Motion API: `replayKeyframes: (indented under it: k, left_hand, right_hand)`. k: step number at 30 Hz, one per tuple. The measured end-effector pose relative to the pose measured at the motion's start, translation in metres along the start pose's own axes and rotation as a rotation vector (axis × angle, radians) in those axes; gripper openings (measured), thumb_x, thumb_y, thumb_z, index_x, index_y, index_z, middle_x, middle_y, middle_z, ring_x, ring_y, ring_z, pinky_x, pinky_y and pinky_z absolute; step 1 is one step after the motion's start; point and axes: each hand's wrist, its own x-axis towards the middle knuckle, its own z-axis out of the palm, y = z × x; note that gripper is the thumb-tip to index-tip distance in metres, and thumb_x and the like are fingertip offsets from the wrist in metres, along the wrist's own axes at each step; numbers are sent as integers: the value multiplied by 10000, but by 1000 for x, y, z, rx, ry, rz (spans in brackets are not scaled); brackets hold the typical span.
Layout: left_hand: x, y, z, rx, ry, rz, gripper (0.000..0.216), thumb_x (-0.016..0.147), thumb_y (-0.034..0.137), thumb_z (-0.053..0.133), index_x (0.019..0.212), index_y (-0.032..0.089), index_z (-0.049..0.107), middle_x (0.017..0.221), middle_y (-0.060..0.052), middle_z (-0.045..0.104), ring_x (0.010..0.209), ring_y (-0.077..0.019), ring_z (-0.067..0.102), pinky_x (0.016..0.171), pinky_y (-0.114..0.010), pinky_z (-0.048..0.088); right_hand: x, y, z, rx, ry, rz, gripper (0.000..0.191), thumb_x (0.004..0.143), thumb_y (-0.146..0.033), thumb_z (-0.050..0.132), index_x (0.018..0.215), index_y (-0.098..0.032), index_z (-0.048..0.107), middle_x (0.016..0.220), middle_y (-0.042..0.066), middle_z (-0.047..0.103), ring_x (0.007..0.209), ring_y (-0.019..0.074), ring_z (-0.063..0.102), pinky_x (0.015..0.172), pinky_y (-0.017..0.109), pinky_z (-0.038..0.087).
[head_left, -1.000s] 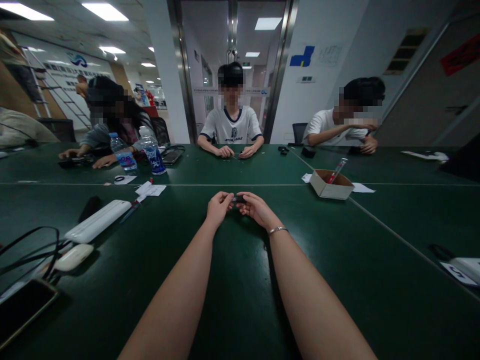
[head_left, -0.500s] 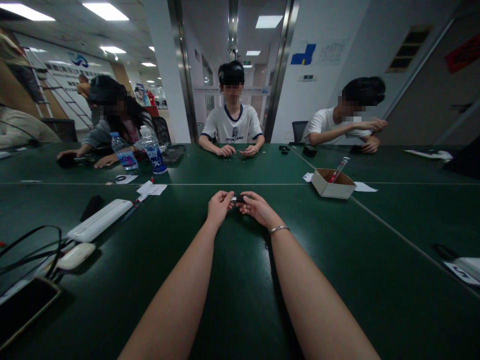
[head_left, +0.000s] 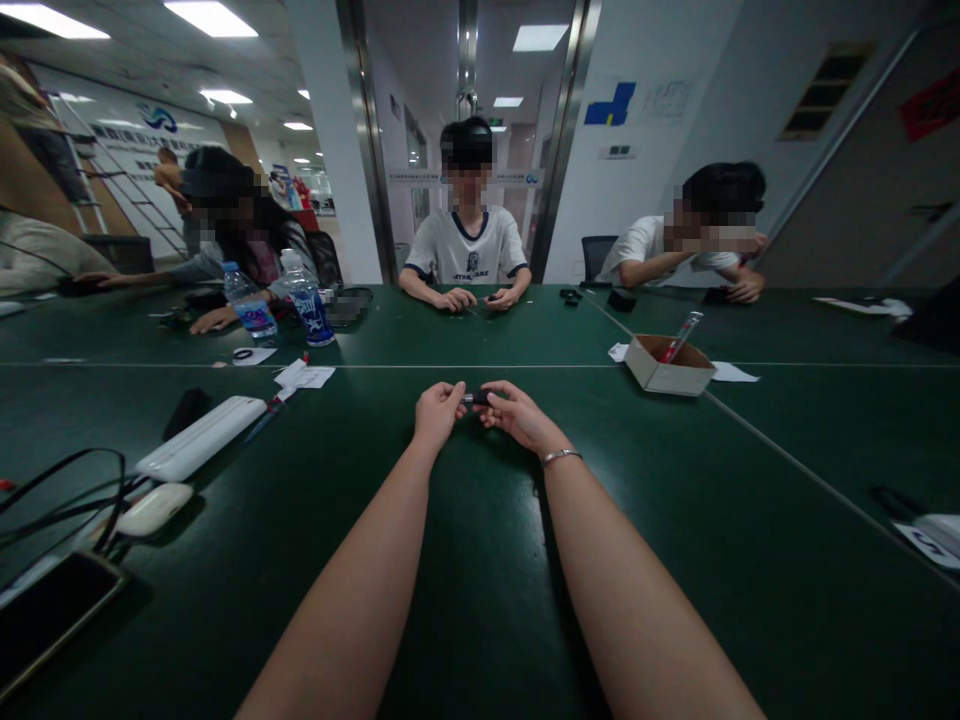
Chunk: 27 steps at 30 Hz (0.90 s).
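A small dark object with a silvery end [head_left: 480, 398] is held level between my two hands, above the green table [head_left: 480, 560]. Its exact kind is too small to make out. My left hand [head_left: 439, 415] pinches the silvery end between thumb and fingers. On the black end, the thumb and fingers of my right hand [head_left: 519, 415] are closed, and a silver bracelet [head_left: 561, 456] circles that wrist. Fingers cover part of the object at both ends.
To the left lie a white power strip [head_left: 201, 438], a white oval case [head_left: 155, 508], black cables and a phone [head_left: 56, 625]. Two bottles [head_left: 309, 305] stand farther back. A cardboard box [head_left: 664, 378] holds a red-and-clear tool. Several people sit across the table.
My hands keep nearly the same pose around the small object. Across the table, the person at left has stretched an arm outward, and the person at right has lowered their head.
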Motion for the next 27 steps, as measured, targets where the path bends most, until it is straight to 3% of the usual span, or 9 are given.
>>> replayKeyframes:
  k: [12,19,27]
  left_hand:
    - [0,1,1,-72,-46,-2,312,717,449,709,709,165,580,579,10,574,516,-111,520,522,-226,406]
    - [2,-1,-2,-50,-105,55,163,689,306,661,753,161,625,694,-12,616,644,-133,564,613,-242,445]
    - [5,-3,-5,-77,-138,51,222,676,306,690,821,143,647,843,-47,660,723,-138,601,631,-228,462]
  right_hand:
    - [2,2,-2,5,4,-1,333,748,-274,786,977,-186,561,772,54,670,635,154,637,587,252,512]
    - [3,2,-2,7,13,1,260,793,-246,746,971,-187,566,747,42,670,621,159,643,575,268,520]
    - [3,1,0,26,32,10,176,854,-185,663,983,-172,544,738,65,679,606,152,643,585,247,524]
